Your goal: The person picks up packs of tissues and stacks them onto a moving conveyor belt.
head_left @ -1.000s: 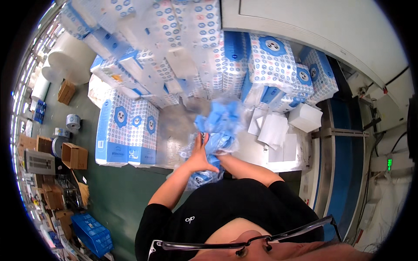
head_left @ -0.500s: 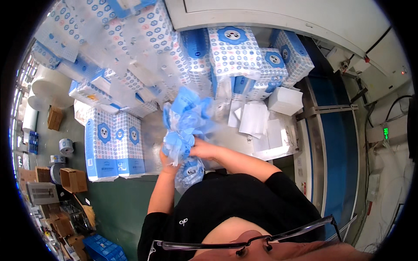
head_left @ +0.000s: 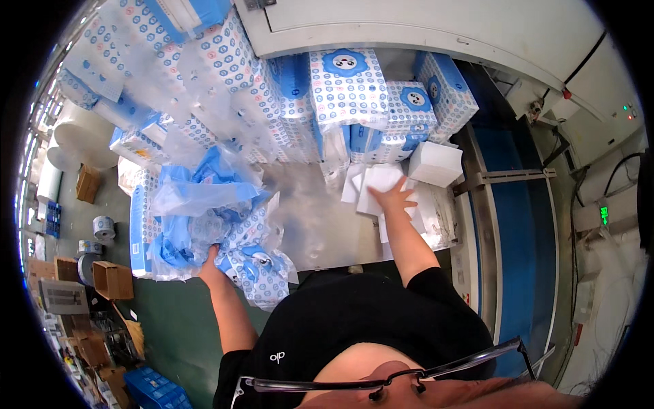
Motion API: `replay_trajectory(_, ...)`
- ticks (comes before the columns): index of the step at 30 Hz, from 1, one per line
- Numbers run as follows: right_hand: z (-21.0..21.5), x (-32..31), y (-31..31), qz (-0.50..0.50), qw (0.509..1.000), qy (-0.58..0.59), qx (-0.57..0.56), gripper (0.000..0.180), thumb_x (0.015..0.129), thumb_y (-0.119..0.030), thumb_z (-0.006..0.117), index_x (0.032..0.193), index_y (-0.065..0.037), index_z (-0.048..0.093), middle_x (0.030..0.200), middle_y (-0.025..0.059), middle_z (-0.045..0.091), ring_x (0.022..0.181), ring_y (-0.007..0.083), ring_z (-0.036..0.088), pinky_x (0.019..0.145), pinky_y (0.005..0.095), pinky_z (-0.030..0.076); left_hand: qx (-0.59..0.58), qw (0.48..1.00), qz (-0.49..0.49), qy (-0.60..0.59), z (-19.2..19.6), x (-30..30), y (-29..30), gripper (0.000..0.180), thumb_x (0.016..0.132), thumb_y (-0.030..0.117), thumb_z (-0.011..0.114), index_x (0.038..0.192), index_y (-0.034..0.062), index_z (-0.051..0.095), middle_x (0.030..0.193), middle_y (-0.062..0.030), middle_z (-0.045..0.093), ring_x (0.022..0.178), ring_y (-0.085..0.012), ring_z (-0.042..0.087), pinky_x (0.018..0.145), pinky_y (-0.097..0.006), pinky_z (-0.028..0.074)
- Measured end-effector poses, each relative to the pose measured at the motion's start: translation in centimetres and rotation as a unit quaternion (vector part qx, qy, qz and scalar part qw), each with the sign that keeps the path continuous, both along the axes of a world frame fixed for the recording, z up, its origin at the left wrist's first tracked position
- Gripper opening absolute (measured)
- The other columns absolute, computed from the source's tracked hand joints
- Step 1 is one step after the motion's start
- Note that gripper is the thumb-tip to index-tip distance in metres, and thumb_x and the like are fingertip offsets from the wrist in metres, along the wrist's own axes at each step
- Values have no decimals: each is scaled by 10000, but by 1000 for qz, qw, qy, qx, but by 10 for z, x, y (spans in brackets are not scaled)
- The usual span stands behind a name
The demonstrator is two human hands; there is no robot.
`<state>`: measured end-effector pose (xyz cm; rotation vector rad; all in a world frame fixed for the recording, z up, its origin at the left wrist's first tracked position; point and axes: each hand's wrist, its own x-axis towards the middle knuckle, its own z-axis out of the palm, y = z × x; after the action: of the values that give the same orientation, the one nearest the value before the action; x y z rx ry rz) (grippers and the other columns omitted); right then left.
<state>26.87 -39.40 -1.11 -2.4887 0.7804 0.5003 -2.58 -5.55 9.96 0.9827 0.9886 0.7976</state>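
Observation:
My left hand (head_left: 210, 267) grips a bunch of crumpled blue and white printed plastic bags (head_left: 197, 204) at the left of the metal table. Its fingers are partly hidden by the plastic, which spreads over upright printed packs. My right hand (head_left: 394, 199) is open, fingers spread, over loose white sheets (head_left: 381, 178) on the right of the table; the palm's contact with them cannot be made out. Beside these sheets stands a neat white stack (head_left: 436, 164).
Wrapped packs with a cartoon print (head_left: 347, 88) are piled along the back and left. A blue conveyor belt (head_left: 512, 238) runs down the right side. Cardboard boxes (head_left: 114, 280) and a blue crate (head_left: 158, 390) stand on the green floor at left.
The crumpled bags have moved from the middle to the left with my left hand and spread out. My right hand has let go of them and reached right, opening over the white sheets.

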Motion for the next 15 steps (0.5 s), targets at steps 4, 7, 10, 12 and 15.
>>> replay_trajectory(4, -2, -22, 25, 247, 969, 5, -27, 1125, 587, -398, 861, 1485, -364, 184, 1454, 55, 361, 1338, 346, 333, 931, 636, 409, -23, 999, 49, -2, 43, -20, -21, 384, 882, 118, 640, 1169, -127, 567, 1146, -200, 611, 1007, -292, 617, 873, -377, 497)
replay_trajectory(7, -27, -33, 40, 356, 933, -47, 7, 1052, 600, -315, 839, 1467, -341, 243, 1289, 66, 521, 1179, 305, 528, 904, 466, 496, 5, 989, 84, -122, 32, -75, 14, 397, 890, 128, 628, 1179, -133, 550, 1163, -216, 599, 1044, -299, 604, 889, -414, 498)
replay_trajectory(10, -60, -25, 40, 379, 915, -95, 99, 999, 616, -264, 812, 1461, -295, 280, 1249, 109, 565, 1113, 319, 577, 917, 421, 495, 49, 977, 142, -153, 33, -142, 52, 407, 892, 138, 622, 1202, -113, 542, 1194, -229, 583, 1083, -304, 588, 905, -430, 491)
replay_trajectory(12, -89, -19, 43, 288, 878, -168, 344, 910, 607, -139, 794, 1414, -97, 375, 1204, 179, 602, 1070, 339, 606, 940, 401, 481, 101, 963, 206, -144, 57, -169, 56, 405, 894, 138, 615, 1210, -103, 537, 1200, -232, 578, 1088, -307, 585, 907, -433, 489)
replay_trajectory(15, -94, -27, 73, 167, 785, -131, 582, 846, 590, -12, 775, 1353, -18, 410, 1156, 145, 614, 1036, 290, 616, 899, 379, 507, 144, 939, 285, -127, 75, -217, 62, 403, 898, 138, 605, 1222, -90, 530, 1209, -236, 570, 1096, -311, 579, 911, -436, 486)
